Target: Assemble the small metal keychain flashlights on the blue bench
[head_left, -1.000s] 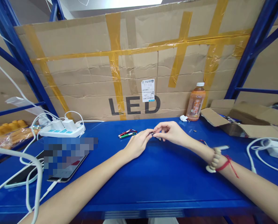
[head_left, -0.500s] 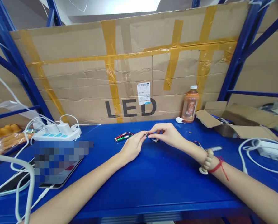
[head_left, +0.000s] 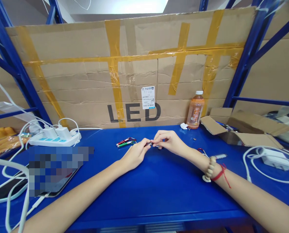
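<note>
My left hand [head_left: 136, 153] is closed around a small dark, silvery metal tube [head_left: 149, 144], most of which is hidden by the fingers. Against its end, the thumb and fingertips of my right hand [head_left: 170, 141] are pinched together; whether a separate small part sits between them is too small to tell. Just beyond the left hand, a red metal tube [head_left: 123, 141] and a green metal tube [head_left: 125, 144] lie side by side, with small clips at their ends. Something small with a metallic edge lies partly hidden beneath my right hand.
A silver tube [head_left: 219, 156] and a red carabiner clip [head_left: 202, 151] lie near my right forearm. Behind are a drink bottle [head_left: 195, 110], crumpled paper [head_left: 184, 126] and an open cardboard box [head_left: 231, 137]. A white charger [head_left: 276, 158] sits right; a power strip [head_left: 54, 139] and tablet [head_left: 59, 187] sit left.
The right fingertips have moved in closer to the left ones, onto the tube's end. The whole view has shifted slightly; the tubes on the table stay where they were.
</note>
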The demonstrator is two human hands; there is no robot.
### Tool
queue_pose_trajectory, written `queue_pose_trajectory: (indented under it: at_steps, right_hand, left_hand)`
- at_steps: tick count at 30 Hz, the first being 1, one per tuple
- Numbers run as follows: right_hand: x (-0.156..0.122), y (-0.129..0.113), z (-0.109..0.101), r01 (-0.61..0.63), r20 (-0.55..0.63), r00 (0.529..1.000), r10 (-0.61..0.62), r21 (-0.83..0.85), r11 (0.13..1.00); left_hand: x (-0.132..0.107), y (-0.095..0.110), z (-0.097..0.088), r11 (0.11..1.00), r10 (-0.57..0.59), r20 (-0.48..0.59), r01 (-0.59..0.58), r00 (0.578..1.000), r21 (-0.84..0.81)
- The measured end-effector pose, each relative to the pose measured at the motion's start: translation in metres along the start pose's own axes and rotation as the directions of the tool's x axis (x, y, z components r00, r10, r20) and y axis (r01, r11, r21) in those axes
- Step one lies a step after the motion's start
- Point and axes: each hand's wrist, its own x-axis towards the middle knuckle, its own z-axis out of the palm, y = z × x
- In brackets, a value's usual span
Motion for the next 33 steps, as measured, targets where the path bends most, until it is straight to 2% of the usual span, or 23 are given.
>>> queue_pose_trajectory:
  at_steps: [3,8,19,27,33]
  right_hand:
    - [-0.001,0.000,-0.004,0.029,0.027,0.999,-0.028,-0.027,0.999]
    - [-0.002,0.003,-0.009,0.111,0.093,0.991,-0.094,-0.196,0.974]
    - [-0.003,0.000,-0.007,0.179,0.111,0.982,-0.153,-0.275,0.945]
    - [-0.004,0.006,-0.004,0.151,0.097,0.987,-0.128,-0.278,0.949]
    - [-0.003,0.004,0.002,0.100,0.016,0.995,-0.099,-0.248,0.963]
  left_hand:
    - [-0.001,0.001,0.000,1.000,0.010,0.001,-0.009,1.000,-0.024]
    - [-0.001,0.002,0.000,0.999,0.008,0.025,-0.007,1.000,-0.046]
    - [-0.004,0.005,0.001,0.999,-0.023,0.058,0.024,0.998,-0.024]
    - [-0.004,0.003,0.003,0.998,0.012,0.010,-0.012,1.000,0.056]
    - [-0.004,0.002,0.004,0.996,0.032,-0.046,-0.028,0.998,0.080]
